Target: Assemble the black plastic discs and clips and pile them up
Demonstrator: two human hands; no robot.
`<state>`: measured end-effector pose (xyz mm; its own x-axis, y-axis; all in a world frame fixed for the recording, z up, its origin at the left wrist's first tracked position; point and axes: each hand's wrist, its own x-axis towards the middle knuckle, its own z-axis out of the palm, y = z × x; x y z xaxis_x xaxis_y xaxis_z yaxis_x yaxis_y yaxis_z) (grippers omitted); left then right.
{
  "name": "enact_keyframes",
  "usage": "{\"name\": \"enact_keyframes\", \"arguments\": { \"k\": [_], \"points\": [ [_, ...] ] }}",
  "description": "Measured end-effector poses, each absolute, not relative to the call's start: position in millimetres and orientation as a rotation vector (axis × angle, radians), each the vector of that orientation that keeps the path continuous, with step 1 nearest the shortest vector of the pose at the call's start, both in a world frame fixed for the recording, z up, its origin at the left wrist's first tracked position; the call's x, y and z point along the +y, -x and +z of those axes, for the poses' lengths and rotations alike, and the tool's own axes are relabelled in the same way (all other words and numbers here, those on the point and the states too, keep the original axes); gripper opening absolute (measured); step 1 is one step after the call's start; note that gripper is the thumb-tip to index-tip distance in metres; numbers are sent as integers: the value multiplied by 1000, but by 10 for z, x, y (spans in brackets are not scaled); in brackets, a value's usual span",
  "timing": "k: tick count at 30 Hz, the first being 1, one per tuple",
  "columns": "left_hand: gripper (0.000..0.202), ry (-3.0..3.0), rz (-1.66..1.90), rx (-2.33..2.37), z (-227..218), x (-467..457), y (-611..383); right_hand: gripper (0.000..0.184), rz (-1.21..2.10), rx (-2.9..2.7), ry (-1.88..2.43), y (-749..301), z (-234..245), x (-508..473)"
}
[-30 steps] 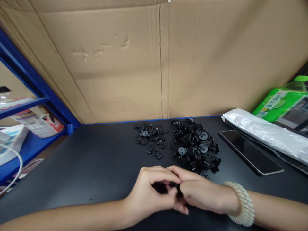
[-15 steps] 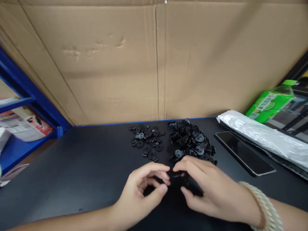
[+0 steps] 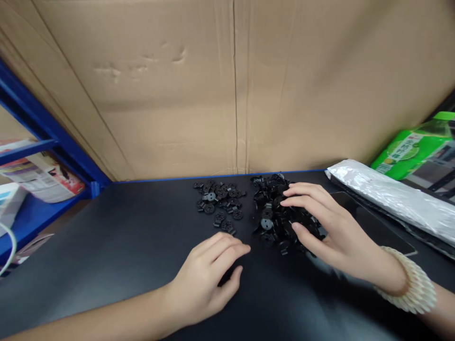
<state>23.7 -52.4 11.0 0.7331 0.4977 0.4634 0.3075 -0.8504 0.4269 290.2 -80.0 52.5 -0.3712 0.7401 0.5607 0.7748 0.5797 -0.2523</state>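
Note:
Over the right side of a large heap of black round plastic clips, my right hand hovers with thumb and fingers spread and nothing visibly held. A beaded bracelet circles that wrist. My left hand rests near the table's front, in front of a smaller, flatter group of black round plastic clips. Its fingers are stretched out and the thumb stands apart, with nothing seen between them. The clips are disc-shaped with holes and a short tab.
A dark phone lies to the right, partly behind my right hand. Beyond it are a silvery plastic package and a green-labelled bottle. Cardboard walls the back; a blue shelf frame stands at left.
My right hand has moved away from the left, up and right over the large heap, and its fingers have spread. The dark object between the hands is gone from there. The view shifted slightly.

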Motion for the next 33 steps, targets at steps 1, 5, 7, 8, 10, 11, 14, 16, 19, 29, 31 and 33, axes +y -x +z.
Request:
{"name": "enact_keyframes", "arguments": {
  "k": [1, 5, 7, 8, 10, 11, 14, 16, 19, 29, 31, 33],
  "points": [
    [32, -2656, 818, 644, 105, -502, -230, 28, -69, -2185, 1191, -2885, 517, -800],
    [29, -2796, 754, 734, 100, -432, -209, 25, -109, -2170, 1149, -2847, 517, -793],
    [30, -2878, 731, 790, 107, -397, -195, 24, -122, -2142, 1123, -2842, 527, -790],
    [30, -2910, 719, 823, 111, -379, -187, 24, -120, -2133, 1112, -2841, 532, -790],
    [27, -2950, 693, 881, 114, -340, -171, 25, -105, -2135, 1092, -2841, 534, -797],
    [26, -2954, 682, 901, 112, -319, -164, 25, -98, -2140, 1080, -2837, 532, -804],
    [29, -2882, 705, 941, 90, -252, -148, 27, -75, -2155, 1024, -2794, 516, -856],
    [33, -2801, 742, 1005, 76, -200, -136, 27, -29, -2155, 961, -2723, 505, -919],
    [30, -2757, 716, 1046, 88, -121, -115, 27, 155, -2156, 844, -2558, 475, -1035],
    [18, -2877, 628, 798, 195, 72, -76, 24, 863, -2102, 812, -2212, 168, -1199],
    [16, -2863, 683, 769, 221, 41, -85, 23, 1108, -1941, 961, -2206, 143, -1194],
    [18, -2847, 740, 723, 265, -54, -104, 23, 1416, -1705, 1065, -2206, 122, -1170]
  ]
}}
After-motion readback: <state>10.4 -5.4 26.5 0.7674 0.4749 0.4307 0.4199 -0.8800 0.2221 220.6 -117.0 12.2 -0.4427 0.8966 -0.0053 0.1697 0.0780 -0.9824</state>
